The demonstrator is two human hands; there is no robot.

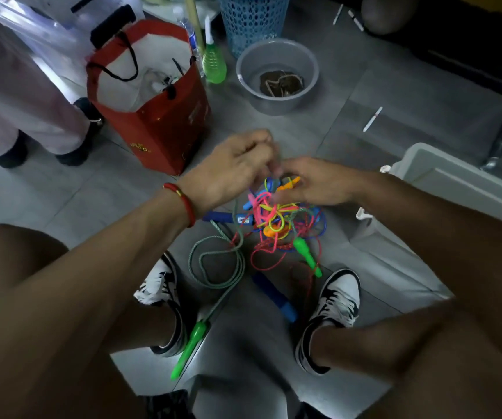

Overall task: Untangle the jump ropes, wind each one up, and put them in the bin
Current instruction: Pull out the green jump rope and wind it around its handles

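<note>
I see one tangle of jump ropes [277,222] on the grey floor [349,122] between two black-and-white sneakers [336,300], and I take that knot as my landmark. Both hands meet right above it: the left hand [231,170], with a red bracelet [183,202] on its wrist, has its fingers curled, pinching at cords at the top of the knot; the right hand [319,182] curls over an orange handle [289,182] there, though blur hides the exact hold. From the knot I count two green handles: one [307,257] just below it, one [191,347] far below at the end of a loose green rope [216,264]. Two blue handles [277,296] show, one below, one at its left. The grey bin [461,179] stands right of the knot. Beyond it stand one grey basin [277,75], one red bag [153,116] and one blue basket [252,22].
</note>
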